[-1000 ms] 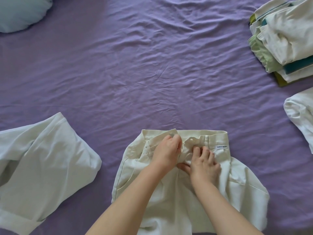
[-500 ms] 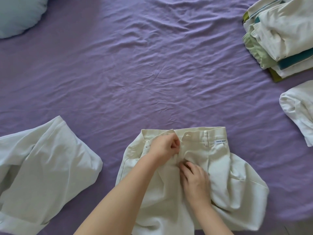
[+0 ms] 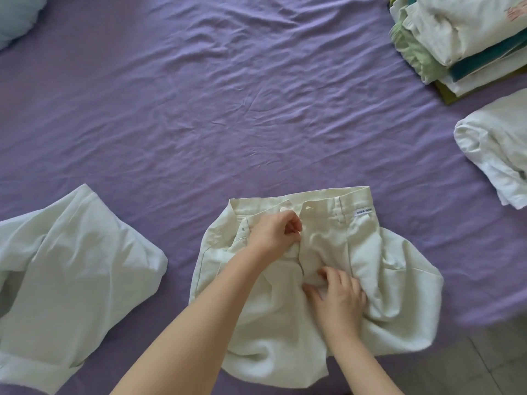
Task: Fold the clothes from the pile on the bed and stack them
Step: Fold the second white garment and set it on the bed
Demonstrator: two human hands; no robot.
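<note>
Cream-white trousers (image 3: 385, 266) lie on the purple bed sheet (image 3: 228, 124) at the near edge, waistband away from me, with a small label on the right of the band. My left hand (image 3: 273, 235) pinches the fly area just below the waistband button, fingers curled. Lower on the fly, my right hand (image 3: 339, 297) grips a bunch of the trouser cloth. A stack of folded clothes (image 3: 467, 41), white, green and teal, sits at the far right.
A loose pale garment (image 3: 71, 280) lies at the left near edge. A crumpled white garment (image 3: 499, 149) lies at the right, below the stack. A light blue pillow (image 3: 14, 18) shows at the top-left corner. Grey floor (image 3: 470, 366) appears at the bottom right.
My right hand has slid from the waistband down along the fly toward me. My left hand stays pinching near the button. The view has shifted slightly.
</note>
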